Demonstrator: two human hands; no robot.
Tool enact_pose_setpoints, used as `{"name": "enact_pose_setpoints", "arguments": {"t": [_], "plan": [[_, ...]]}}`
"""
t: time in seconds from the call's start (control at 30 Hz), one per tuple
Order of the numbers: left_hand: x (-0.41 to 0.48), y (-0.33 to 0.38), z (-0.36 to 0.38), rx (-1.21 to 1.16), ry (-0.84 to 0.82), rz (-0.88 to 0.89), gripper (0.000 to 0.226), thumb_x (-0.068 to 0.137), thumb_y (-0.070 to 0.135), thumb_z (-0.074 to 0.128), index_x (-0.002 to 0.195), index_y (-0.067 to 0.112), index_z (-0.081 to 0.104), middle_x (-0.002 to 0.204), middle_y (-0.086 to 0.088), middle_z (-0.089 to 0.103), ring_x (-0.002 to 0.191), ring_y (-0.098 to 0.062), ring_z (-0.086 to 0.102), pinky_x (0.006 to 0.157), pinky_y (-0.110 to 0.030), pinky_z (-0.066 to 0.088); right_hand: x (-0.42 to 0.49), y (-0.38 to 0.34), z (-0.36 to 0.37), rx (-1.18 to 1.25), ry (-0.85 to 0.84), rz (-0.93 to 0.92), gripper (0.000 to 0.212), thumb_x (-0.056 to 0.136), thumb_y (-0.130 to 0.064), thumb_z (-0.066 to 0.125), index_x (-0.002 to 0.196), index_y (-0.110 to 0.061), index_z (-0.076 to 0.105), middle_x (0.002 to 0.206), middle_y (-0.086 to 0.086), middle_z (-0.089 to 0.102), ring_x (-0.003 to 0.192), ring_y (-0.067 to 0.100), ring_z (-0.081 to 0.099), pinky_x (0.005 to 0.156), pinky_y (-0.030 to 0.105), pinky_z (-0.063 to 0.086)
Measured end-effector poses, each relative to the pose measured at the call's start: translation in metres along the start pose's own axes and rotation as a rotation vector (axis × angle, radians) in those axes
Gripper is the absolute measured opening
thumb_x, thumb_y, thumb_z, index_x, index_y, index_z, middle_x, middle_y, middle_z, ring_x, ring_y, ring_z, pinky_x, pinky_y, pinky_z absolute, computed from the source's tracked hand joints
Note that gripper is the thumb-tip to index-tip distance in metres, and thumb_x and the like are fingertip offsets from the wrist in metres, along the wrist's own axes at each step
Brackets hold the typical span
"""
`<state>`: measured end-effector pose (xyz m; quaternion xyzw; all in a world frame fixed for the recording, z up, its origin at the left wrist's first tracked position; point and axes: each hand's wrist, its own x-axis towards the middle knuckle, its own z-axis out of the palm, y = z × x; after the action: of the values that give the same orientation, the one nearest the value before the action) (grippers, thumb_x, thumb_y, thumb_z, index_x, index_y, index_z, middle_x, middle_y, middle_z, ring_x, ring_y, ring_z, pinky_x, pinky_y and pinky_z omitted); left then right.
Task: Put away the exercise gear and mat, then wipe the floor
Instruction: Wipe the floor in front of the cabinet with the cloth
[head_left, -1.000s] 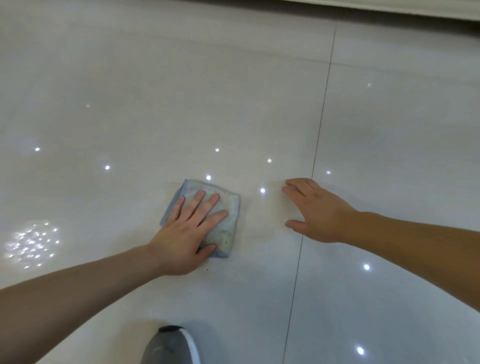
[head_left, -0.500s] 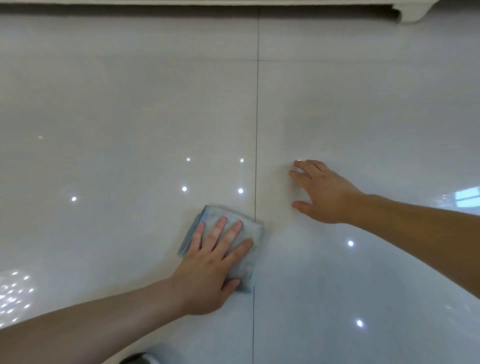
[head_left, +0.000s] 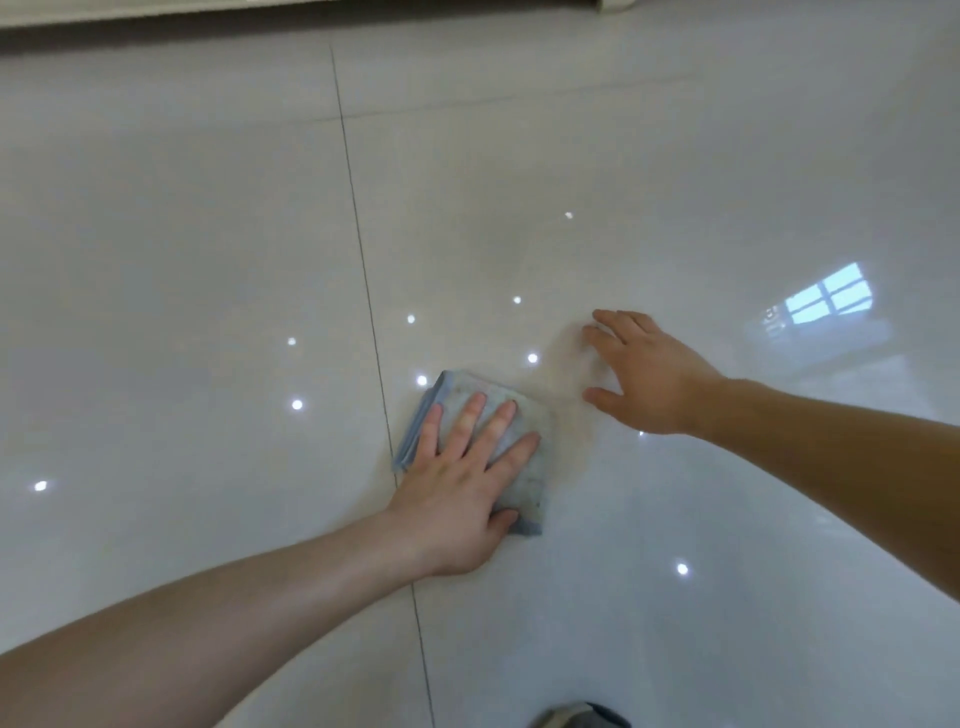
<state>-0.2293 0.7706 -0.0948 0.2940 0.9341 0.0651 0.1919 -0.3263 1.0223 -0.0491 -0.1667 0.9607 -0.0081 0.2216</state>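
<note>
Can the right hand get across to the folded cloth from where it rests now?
Probably yes. The right hand lies flat on the floor just right of the cloth, with only bare tile between them. The left hand covers most of the cloth, leaving its right edge exposed.

A pale baseboard strip (head_left: 291, 13) is running along the floor's far edge; a grey shoe toe (head_left: 579, 717) is peeking in at its near edge.
</note>
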Motion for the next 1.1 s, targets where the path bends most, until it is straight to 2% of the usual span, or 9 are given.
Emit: {"name": "enact_pose_setpoints", "arguments": {"t": [0.13, 0.27, 0.5, 0.63, 0.87, 1.1], "plan": [[0.028, 0.020, -0.008, 0.030, -0.024, 0.039, 0.079, 0.092, 0.061, 0.038, 0.155, 0.038, -0.003, 0.163, 0.004, -0.023, 0.146, -0.025, -0.030, 0.113, -0.056, -0.024, -0.027, 0.028, 0.008, 0.044, -0.002, 0.103, 0.080, 0.089, -0.052, 0.055, 0.151, -0.013, 0.023, 0.159, 0.009, 0.017, 0.145, 0.026, 0.014, 0.118, 0.037, 0.024], [0.057, 0.037, -0.012, 0.052, -0.010, 0.081, 0.079, 0.092, 0.061, 0.039, 0.156, 0.037, -0.002, 0.164, 0.003, -0.019, 0.148, -0.027, -0.027, 0.114, -0.059, -0.018, -0.054, 0.043, 0.021, 0.084, -0.031, 0.151, 0.082, 0.089, -0.051, 0.055, 0.152, -0.013, 0.021, 0.159, 0.009, 0.016, 0.145, 0.025, 0.013, 0.117, 0.031, 0.017], [0.106, 0.058, -0.023, 0.056, 0.009, 0.113, 0.078, 0.094, 0.060, 0.037, 0.157, 0.036, -0.003, 0.164, 0.001, -0.020, 0.147, -0.028, -0.027, 0.115, -0.059, -0.018, -0.067, 0.067, 0.029, 0.166, 0.026, 0.262, 0.081, 0.091, -0.052, 0.052, 0.153, -0.014, 0.018, 0.160, 0.006, 0.015, 0.147, 0.022, 0.013, 0.117, 0.029, 0.016], [0.146, 0.063, -0.036, 0.043, 0.041, 0.118, 0.077, 0.094, 0.060, 0.037, 0.156, 0.037, -0.001, 0.165, 0.002, -0.016, 0.149, -0.027, -0.023, 0.116, -0.057, -0.017, -0.058, 0.085, 0.023, 0.201, 0.068, 0.311, 0.079, 0.089, -0.051, 0.056, 0.152, -0.019, 0.023, 0.160, 0.005, 0.019, 0.146, 0.023, 0.017, 0.117, 0.029, 0.016], [0.220, 0.041, -0.061, 0.034, 0.095, 0.070, 0.076, 0.093, 0.060, 0.039, 0.156, 0.039, 0.003, 0.165, 0.005, -0.011, 0.151, -0.025, -0.017, 0.117, -0.056, -0.013, -0.022, 0.124, 0.008, 0.268, 0.148, 0.423, 0.081, 0.089, -0.057, 0.054, 0.154, -0.026, 0.017, 0.162, -0.003, 0.010, 0.148, 0.021, 0.012, 0.118, 0.030, 0.014], [0.295, -0.013, -0.097, -0.002, 0.161, -0.079, 0.075, 0.093, 0.063, 0.037, 0.155, 0.040, 0.003, 0.166, 0.005, -0.008, 0.151, -0.025, -0.013, 0.118, -0.055, -0.012, 0.039, 0.136, -0.016, 0.321, 0.137, 0.386, 0.087, 0.087, -0.061, 0.054, 0.155, -0.031, 0.010, 0.163, -0.008, -0.002, 0.150, 0.018, 0.000, 0.119, 0.029, 0.006]]}}
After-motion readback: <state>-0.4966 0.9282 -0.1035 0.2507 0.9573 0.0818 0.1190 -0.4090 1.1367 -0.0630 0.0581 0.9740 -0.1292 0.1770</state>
